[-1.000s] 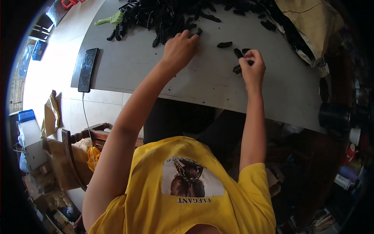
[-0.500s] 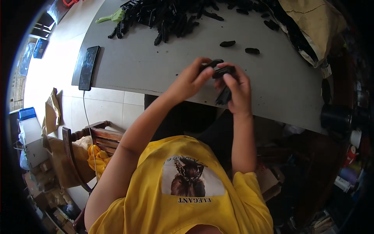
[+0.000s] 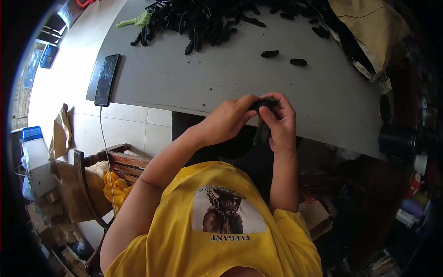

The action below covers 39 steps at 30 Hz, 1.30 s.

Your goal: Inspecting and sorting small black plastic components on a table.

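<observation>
Both of my hands meet over the near edge of the grey table (image 3: 159,85). With closed fingers, my left hand (image 3: 228,119) presses a small dark piece, mostly hidden, against the black plastic part (image 3: 268,104) that my right hand (image 3: 283,121) grips. A longer dark section (image 3: 261,133) of what I hold sticks out below, toward my lap; whether it is joined to the upper part is hard to see. Beyond my hands, two loose small black pieces lie apart on the tabletop, a left one (image 3: 270,54) and a right one (image 3: 298,62).
A heap of black plastic parts (image 3: 203,23) covers the far side, with a light green handled piece (image 3: 138,20) at its left. A phone (image 3: 107,81) on a cable lies near the left edge. A brown paper bag (image 3: 369,21) sits far right; a wooden chair (image 3: 127,159) stands left.
Both hands have drawn back toward my body. The small piece in my left hand, visibly separate before, now sits against the part in my right hand.
</observation>
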Available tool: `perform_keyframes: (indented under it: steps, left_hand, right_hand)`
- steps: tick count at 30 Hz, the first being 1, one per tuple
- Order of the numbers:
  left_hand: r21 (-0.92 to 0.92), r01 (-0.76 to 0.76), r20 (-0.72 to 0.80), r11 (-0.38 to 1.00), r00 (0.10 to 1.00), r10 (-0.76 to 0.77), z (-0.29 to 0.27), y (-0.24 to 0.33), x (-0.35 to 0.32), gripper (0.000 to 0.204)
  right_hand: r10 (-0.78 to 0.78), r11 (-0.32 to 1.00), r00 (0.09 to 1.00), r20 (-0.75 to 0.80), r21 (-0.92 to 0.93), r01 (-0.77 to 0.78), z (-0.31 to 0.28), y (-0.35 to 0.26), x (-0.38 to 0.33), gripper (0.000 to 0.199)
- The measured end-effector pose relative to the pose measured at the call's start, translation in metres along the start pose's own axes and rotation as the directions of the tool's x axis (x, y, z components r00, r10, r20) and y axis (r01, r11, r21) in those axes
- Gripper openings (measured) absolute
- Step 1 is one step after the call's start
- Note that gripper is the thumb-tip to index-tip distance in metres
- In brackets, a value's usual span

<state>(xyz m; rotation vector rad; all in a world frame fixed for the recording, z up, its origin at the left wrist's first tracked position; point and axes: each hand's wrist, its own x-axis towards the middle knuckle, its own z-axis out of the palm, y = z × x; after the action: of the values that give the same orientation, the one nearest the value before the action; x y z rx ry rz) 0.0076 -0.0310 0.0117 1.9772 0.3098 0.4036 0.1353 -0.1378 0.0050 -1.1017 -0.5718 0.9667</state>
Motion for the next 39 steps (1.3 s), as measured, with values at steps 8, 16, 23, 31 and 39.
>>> perform_keyframes:
  steps: [8, 16, 23, 31, 39]
  left_hand:
    - [0.343, -0.221, -0.013, 0.913, 0.971, 0.240, -0.033, -0.030, 0.028, 0.035]
    - [0.839, 0.363, -0.493, 0.406, 0.822, 0.283, -0.070, -0.117, 0.114, 0.048]
    - [0.892, 0.199, -0.306, 0.405, 0.927, 0.217, -0.058, -0.101, 0.080, 0.046]
    - [0.836, 0.060, -0.243, 0.546, 0.932, 0.269, -0.044, -0.070, 0.034, 0.037]
    - [0.413, 0.141, -0.348, 0.900, 0.937, 0.013, -0.036, -0.029, 0.026, 0.032]
  right_hand:
    - [0.192, 0.942, 0.980, 0.048, -0.289, -0.171, -0.021, 0.028, -0.035, 0.020]
    - [0.074, 0.724, 0.977, 0.200, -0.685, 0.085, -0.015, 0.004, -0.015, 0.023]
    - [-0.403, 0.390, 0.911, 0.090, -0.883, 0.260, -0.046, 0.005, 0.094, 0.022]
    - [-0.331, -0.022, 0.942, 0.057, -0.998, 0.053, -0.025, 0.024, 0.117, 0.019]
    - [-0.242, 0.693, 0.969, 0.047, -0.691, 0.206, -0.036, 0.017, 0.042, 0.032]
